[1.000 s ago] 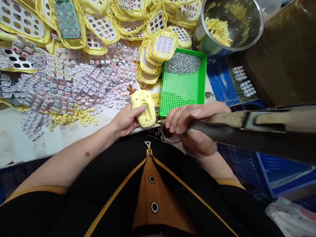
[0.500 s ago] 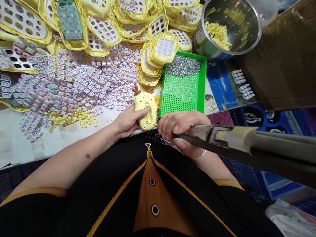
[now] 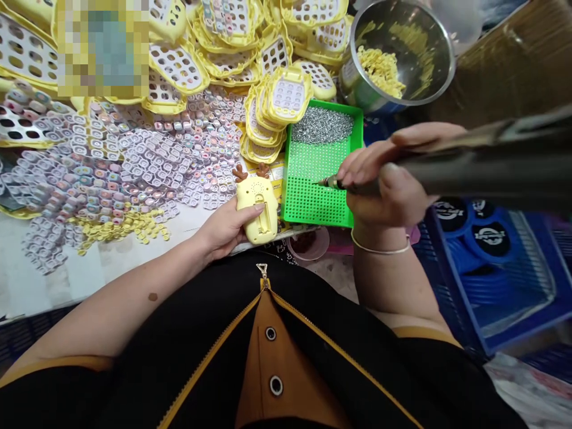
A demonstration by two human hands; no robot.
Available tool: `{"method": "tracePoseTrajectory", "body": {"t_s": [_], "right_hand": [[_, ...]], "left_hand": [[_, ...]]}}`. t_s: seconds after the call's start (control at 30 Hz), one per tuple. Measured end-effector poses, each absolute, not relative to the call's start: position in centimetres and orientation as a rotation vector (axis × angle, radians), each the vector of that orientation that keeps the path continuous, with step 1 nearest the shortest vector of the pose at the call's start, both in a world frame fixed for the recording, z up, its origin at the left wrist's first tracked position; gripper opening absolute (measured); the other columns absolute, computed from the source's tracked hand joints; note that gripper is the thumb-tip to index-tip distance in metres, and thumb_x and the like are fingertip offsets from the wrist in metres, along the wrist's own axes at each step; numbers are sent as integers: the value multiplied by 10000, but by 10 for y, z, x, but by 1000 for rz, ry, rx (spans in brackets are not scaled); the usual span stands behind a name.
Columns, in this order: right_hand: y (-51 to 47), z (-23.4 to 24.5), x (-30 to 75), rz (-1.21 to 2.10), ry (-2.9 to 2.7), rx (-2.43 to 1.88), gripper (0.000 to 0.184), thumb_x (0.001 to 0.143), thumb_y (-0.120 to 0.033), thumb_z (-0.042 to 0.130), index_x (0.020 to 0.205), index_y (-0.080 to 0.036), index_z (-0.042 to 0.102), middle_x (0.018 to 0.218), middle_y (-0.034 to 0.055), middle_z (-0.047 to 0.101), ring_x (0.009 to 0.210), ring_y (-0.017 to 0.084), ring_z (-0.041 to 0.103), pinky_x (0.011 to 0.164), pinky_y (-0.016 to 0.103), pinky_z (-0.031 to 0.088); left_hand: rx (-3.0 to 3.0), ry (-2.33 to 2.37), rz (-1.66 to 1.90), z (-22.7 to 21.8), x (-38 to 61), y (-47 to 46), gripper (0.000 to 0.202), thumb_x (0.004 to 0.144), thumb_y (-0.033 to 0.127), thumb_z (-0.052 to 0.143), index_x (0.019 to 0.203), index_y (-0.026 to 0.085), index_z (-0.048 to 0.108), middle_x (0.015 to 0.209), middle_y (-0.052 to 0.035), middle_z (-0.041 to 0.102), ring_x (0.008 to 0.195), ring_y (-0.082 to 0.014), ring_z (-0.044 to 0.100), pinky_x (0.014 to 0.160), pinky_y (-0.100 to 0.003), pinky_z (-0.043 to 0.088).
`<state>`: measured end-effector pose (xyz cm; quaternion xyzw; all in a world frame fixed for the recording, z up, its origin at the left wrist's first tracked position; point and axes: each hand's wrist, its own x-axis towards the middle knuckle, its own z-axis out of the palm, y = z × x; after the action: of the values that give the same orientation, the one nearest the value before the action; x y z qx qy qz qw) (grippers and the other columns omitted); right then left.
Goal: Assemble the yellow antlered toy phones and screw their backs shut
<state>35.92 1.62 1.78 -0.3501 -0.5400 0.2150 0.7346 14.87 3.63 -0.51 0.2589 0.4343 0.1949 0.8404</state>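
Note:
My left hand (image 3: 227,226) grips a yellow toy phone (image 3: 258,231) with brown antlers, its back facing up and the battery slot uncovered, thumb lying on the slot. My right hand (image 3: 393,179) is closed around a dark power screwdriver (image 3: 482,164), whose body runs off to the right and is blurred. The driver's tip is over the green perforated tray (image 3: 313,205); whether it touches the tray I cannot tell. Silver screws (image 3: 322,125) are heaped at the tray's far end. Left of the tray stands a stack of yellow phone shells (image 3: 288,98) with keypads in them.
White and coloured keypads (image 3: 156,158) cover the table's left side, beside small yellow parts (image 3: 125,229). More yellow shells (image 3: 179,65) lie behind. A metal bowl (image 3: 431,77) with yellow pieces stands at the back right, near a cardboard box (image 3: 504,71). Blue crates (image 3: 513,330) are lower right.
My right hand has lifted the screwdriver off the phone's lower right corner and carried it up and right over the green tray. My left hand still holds the phone.

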Motion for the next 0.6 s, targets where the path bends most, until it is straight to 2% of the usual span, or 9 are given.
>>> {"method": "tracePoseTrajectory", "body": {"t_s": [0.2,0.37,0.6], "right_hand": [[41,-11,373,412,-1139,-810,207,783,-408,751,965,-340,680,548,-68,451,388,123,414,387,314,372],[42,-14,374,418,-1130,-852,230,758,-427,757,949,-329,673,595,-65,463,402,114,453,390,303,416],[39,-20,375,354,-1133,-1005,330,771,-558,704,954,-315,578,645,-65,454,430,118,496,454,323,480]], "left_hand": [[543,924,405,-6,147,37,500,816,188,708,1298,153,581,1191,-171,717,977,-294,729,866,-501,607],[538,919,400,-6,147,38,512,801,186,723,1292,149,581,1219,-174,707,986,-294,729,855,-479,615],[538,918,387,-8,145,37,498,806,199,724,1285,157,593,1218,-174,710,1007,-298,726,887,-496,603]]}}
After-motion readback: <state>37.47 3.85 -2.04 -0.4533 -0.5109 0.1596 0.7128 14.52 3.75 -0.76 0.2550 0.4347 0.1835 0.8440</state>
